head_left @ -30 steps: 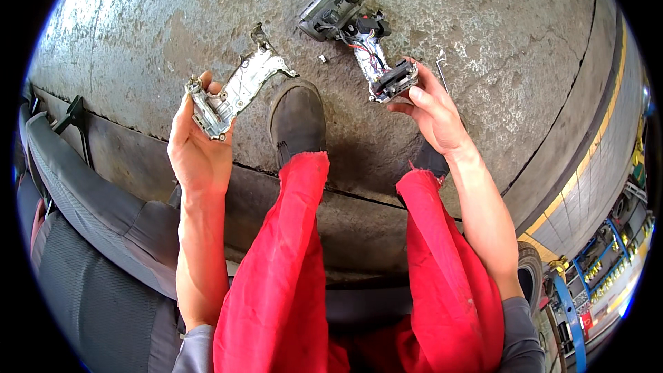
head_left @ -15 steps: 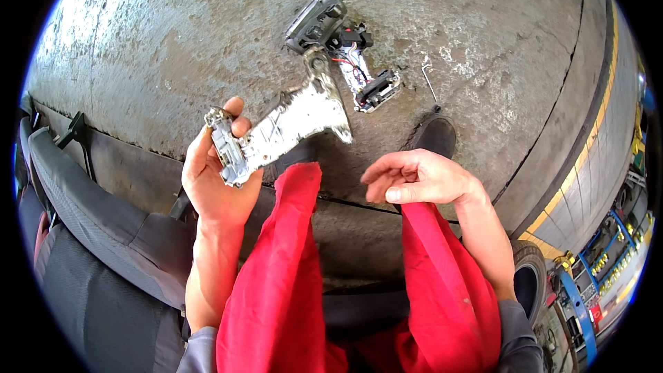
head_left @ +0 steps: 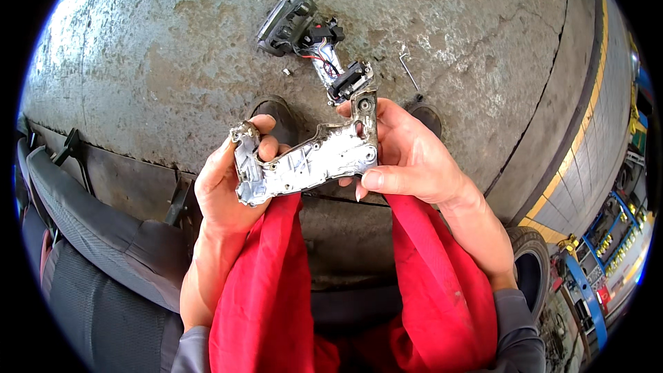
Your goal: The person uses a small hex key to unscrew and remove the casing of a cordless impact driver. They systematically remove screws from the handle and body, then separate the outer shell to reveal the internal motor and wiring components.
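Note:
A worn, silvery-white housing half of a power tool (head_left: 304,167) is held level above my knees, its ribbed inner side facing up and its edges dark with grime. My left hand (head_left: 231,190) is closed around its narrower end, fingers curled over the edge. At the wider end my right hand (head_left: 425,166) grips it, thumb at the lower edge and fingers behind. Beyond it on the floor lies the other part of the tool (head_left: 290,26), dark grey and black, with red wires (head_left: 309,56) along its white handle section. The housing covers my right fingertips in part.
A thin bent metal tool (head_left: 410,72) lies on the stained concrete floor near my right shoe (head_left: 427,119). A small pale piece (head_left: 287,72) is by the tool part. Dark car seats (head_left: 103,217) stand at left, a tyre (head_left: 530,262) at right, beside a blue rack (head_left: 587,290).
My right hand, which held nothing half a second ago, has taken hold of the housing's wider end. The housing has turned and come down nearer to me, more level.

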`<state>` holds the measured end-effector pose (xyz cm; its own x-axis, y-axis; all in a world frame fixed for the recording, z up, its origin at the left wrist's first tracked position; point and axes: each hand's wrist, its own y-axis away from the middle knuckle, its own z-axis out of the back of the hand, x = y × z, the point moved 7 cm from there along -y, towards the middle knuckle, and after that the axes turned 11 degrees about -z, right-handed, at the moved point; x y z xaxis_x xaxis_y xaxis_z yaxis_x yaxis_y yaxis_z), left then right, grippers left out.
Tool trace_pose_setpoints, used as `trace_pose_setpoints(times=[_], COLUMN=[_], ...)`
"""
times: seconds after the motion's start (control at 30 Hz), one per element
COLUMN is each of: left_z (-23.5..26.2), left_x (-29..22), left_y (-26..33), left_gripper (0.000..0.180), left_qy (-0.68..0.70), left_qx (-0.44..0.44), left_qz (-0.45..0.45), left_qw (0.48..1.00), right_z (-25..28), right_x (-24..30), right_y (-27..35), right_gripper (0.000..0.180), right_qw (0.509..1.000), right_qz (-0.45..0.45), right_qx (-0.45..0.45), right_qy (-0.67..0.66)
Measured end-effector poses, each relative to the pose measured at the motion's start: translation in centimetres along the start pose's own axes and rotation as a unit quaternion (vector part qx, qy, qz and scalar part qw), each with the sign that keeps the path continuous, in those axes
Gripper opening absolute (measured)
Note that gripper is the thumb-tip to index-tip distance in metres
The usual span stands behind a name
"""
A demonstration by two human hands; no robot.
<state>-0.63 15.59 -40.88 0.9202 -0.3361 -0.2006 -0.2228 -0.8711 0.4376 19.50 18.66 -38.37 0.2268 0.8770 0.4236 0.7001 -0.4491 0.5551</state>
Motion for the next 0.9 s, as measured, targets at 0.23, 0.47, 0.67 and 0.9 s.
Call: trace_pose_setpoints(times=[0.23,0.47,0.67,0.9], left_z=[0.2,0.4,0.1,-0.1], left_x=[0.2,0.6,0.9,0.2], left_y=[0.0,0.4,0.2,0.3], left_gripper=[0.054,0.055,0.057,0.053], left_qy=[-0.025,-0.049,-0.062,-0.165], left_qx=[-0.02,-0.017,-0.031,-0.102], left_qz=[0.003,0.016,0.031,-0.001], left_qw=[0.999,0.999,0.997,0.981], right_z=[-0.5,-0.3,-0.3,-0.9], right_x=[-0.2,-0.9,-1.4,-0.6], right_y=[0.1,0.1,0.2,0.7], right_gripper=[0.072,0.072,0.068,0.046], right_qw=[0.999,0.998,0.997,0.999], right_qz=[-0.015,-0.042,-0.047,-0.033], right_qx=[0.004,-0.028,-0.042,-0.024], right_qy=[-0.044,-0.029,-0.051,-0.034])
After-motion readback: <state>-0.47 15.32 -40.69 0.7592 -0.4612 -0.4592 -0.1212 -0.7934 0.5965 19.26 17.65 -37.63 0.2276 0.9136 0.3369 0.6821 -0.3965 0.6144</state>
